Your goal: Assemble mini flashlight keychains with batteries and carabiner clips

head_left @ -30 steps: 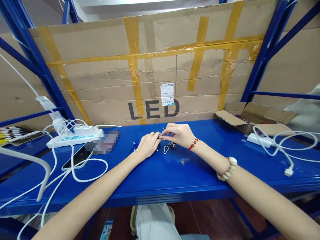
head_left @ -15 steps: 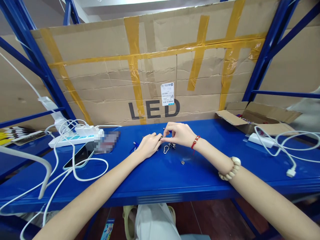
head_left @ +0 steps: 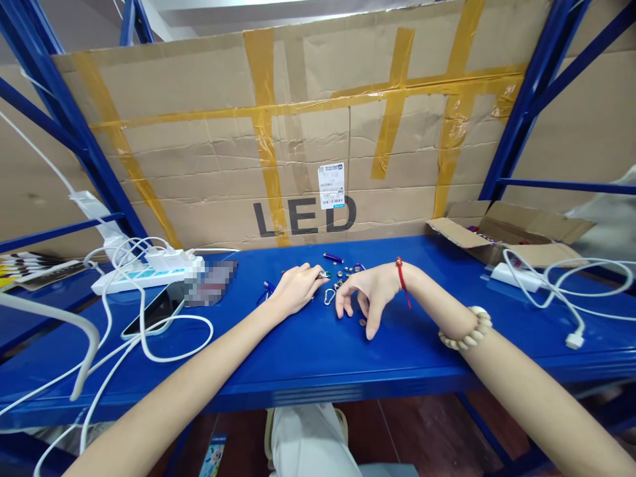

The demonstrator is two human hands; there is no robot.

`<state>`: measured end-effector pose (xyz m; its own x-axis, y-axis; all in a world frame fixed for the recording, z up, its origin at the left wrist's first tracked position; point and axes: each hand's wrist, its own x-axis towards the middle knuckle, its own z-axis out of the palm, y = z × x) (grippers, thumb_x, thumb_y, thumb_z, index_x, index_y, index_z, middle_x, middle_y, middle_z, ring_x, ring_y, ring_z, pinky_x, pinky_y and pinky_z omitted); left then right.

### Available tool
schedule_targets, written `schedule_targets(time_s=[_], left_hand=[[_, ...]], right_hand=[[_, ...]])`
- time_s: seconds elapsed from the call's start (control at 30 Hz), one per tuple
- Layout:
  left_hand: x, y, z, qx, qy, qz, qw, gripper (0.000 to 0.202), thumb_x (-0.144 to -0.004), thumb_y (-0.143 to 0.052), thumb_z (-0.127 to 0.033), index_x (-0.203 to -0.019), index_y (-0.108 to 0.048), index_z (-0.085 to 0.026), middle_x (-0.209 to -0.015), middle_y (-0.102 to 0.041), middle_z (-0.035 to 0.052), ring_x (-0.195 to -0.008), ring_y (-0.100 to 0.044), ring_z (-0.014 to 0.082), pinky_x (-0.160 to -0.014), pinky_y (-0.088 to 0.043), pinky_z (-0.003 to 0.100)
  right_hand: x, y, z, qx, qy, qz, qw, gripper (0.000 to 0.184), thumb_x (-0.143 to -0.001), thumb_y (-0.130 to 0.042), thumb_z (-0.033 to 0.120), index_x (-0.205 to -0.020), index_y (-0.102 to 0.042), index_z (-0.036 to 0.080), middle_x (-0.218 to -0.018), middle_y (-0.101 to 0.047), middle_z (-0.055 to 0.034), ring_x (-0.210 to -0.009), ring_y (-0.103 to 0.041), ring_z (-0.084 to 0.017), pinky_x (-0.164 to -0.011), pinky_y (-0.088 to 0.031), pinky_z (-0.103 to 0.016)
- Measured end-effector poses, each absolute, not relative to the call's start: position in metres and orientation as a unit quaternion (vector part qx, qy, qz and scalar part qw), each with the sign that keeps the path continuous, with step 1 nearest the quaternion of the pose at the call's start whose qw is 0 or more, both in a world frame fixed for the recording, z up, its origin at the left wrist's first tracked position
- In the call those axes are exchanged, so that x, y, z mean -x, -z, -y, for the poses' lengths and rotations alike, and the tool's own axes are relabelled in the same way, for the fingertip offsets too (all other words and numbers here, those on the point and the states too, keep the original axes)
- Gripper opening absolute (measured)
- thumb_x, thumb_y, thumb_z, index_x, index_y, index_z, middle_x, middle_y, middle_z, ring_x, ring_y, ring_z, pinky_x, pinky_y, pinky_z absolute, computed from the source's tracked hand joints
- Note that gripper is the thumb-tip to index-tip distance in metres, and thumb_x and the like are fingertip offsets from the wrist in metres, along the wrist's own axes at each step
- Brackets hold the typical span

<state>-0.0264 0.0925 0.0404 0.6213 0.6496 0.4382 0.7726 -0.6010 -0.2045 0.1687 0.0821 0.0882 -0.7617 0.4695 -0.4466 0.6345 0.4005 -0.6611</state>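
My left hand [head_left: 297,290] rests on the blue shelf, its fingers pinched on a small metal piece [head_left: 324,273] with a bit of green. My right hand [head_left: 370,291] hovers with thumb and fingers apart and nothing in them. Just under it lies a small round metal disc [head_left: 362,322], partly in view between the fingers. A silver carabiner clip [head_left: 328,297] lies between my hands. Several small metal parts [head_left: 340,273] are scattered behind it. Farther back is a blue tube [head_left: 333,258]; another small blue item [head_left: 269,287] lies left of my left hand.
On the left are a white power strip [head_left: 149,275] with tangled white cables and a phone [head_left: 156,308]. An open cardboard box [head_left: 511,232] stands at the right, near a white adapter [head_left: 517,278] with a coiled cable. A tall cardboard panel [head_left: 308,139] closes off the back.
My right hand has left the left fingers and moved right and toward me, over the disc, with its fingers spreading. My left hand stays in place, and the piece in it now shows.
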Motion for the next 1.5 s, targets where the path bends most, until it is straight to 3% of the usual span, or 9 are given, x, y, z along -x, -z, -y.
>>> schedule_targets(time_s=[0.3,0.6,0.73,0.93,1.23,1.37,1.5], left_hand=[[0.027,-0.039,-0.094,0.881,0.172,0.397,0.192,0.031,-0.092,-0.027,-0.036,-0.087,-0.051,-0.016,-0.078,-0.057,0.0046,-0.073,-0.054,0.0171,-0.068,-0.040,0.026],[0.029,-0.036,-0.098,0.888,0.182,0.386,0.172,0.031,-0.092,-0.027,-0.036,-0.088,-0.051,-0.016,-0.079,-0.057,0.0054,-0.076,-0.055,0.0183,-0.069,-0.041,0.027],[0.029,-0.037,-0.097,0.885,0.178,0.390,0.179,0.030,-0.092,-0.028,-0.035,-0.087,-0.051,-0.017,-0.078,-0.056,0.0048,-0.073,-0.055,0.0175,-0.068,-0.041,0.027],[0.028,-0.038,-0.096,0.883,0.173,0.397,0.182,0.027,-0.092,-0.028,-0.031,-0.089,-0.050,-0.016,-0.077,-0.056,0.0043,-0.072,-0.055,0.0172,-0.067,-0.041,0.026],[0.029,-0.038,-0.097,0.883,0.175,0.396,0.180,0.027,-0.092,-0.027,-0.031,-0.090,-0.050,-0.017,-0.079,-0.057,0.0042,-0.071,-0.055,0.0169,-0.067,-0.042,0.026],[0.029,-0.038,-0.096,0.881,0.184,0.394,0.187,0.027,-0.092,-0.027,-0.032,-0.092,-0.049,-0.016,-0.081,-0.058,0.0046,-0.073,-0.056,0.0174,-0.068,-0.042,0.027],[0.028,-0.037,-0.096,0.876,0.185,0.397,0.201,0.029,-0.092,-0.026,-0.034,-0.092,-0.049,-0.015,-0.080,-0.058,0.0056,-0.072,-0.057,0.0182,-0.066,-0.043,0.027]], right_hand=[[-0.167,-0.077,-0.093,-0.332,0.413,-0.846,0.057,0.058,-0.042,-0.079,0.044,-0.088,-0.063,0.014,-0.079,-0.054,0.0012,-0.055,-0.054,-0.007,-0.047,-0.047,-0.017],[-0.165,-0.061,-0.111,-0.416,0.340,-0.838,-0.094,0.045,-0.049,-0.074,0.050,-0.076,-0.066,0.014,-0.065,-0.061,-0.0019,-0.058,-0.057,-0.013,-0.041,-0.049,-0.019],[-0.163,-0.058,-0.114,-0.425,0.312,-0.844,-0.100,0.039,-0.056,-0.072,0.048,-0.078,-0.066,0.017,-0.069,-0.064,-0.0023,-0.062,-0.059,-0.014,-0.041,-0.046,-0.018],[-0.156,-0.065,-0.106,-0.468,0.158,-0.865,-0.090,0.033,-0.061,-0.067,0.053,-0.066,-0.066,0.021,-0.069,-0.066,-0.0002,-0.069,-0.061,-0.015,-0.053,-0.041,-0.021],[-0.155,-0.067,-0.104,-0.469,0.121,-0.869,-0.099,0.030,-0.065,-0.065,0.053,-0.067,-0.066,0.023,-0.069,-0.067,0.0011,-0.067,-0.061,-0.015,-0.054,-0.037,-0.022],[-0.161,-0.073,-0.106,-0.471,0.070,-0.855,-0.205,0.029,-0.068,-0.063,0.051,-0.069,-0.066,0.023,-0.070,-0.067,0.0010,-0.062,-0.060,-0.014,-0.052,-0.036,-0.022],[-0.158,-0.073,-0.105,-0.427,0.138,-0.833,-0.325,0.029,-0.074,-0.057,0.046,-0.075,-0.065,0.018,-0.070,-0.066,0.0000,-0.051,-0.058,-0.010,-0.052,-0.040,-0.020]])
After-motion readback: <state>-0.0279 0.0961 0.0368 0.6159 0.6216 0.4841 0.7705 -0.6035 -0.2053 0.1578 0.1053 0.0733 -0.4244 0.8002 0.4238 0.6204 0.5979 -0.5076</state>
